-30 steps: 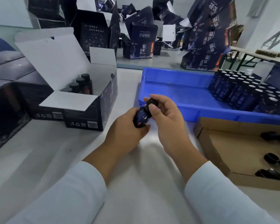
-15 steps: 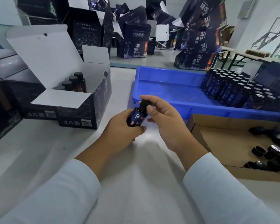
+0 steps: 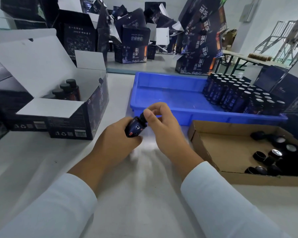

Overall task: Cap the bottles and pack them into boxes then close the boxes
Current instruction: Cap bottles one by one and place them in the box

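My left hand (image 3: pixel 113 145) grips a small dark blue bottle (image 3: pixel 135 128), tilted up to the right over the white table. My right hand (image 3: pixel 163 127) pinches the black cap (image 3: pixel 142 118) on the bottle's neck with thumb and fingers. An open dark box (image 3: pixel 79 121) with white flaps stands at the left and holds several capped bottles (image 3: pixel 67 89) at its back. A blue tray (image 3: pixel 163 95) behind my hands carries rows of uncapped bottles (image 3: pixel 237 95) at its right end. At the right a shallow cardboard tray (image 3: pixel 218 143) holds loose black caps (image 3: pixel 272 155).
Closed dark boxes (image 3: pixel 2 103) are stacked at the far left. Many open and stacked dark boxes (image 3: pixel 199 43) crowd the back of the table. A folding table (image 3: pixel 244 57) and a metal frame stand at the far right.
My right hand's fingers have turned round the cap while my left hand kept hold of the bottle. The view has shifted slightly.
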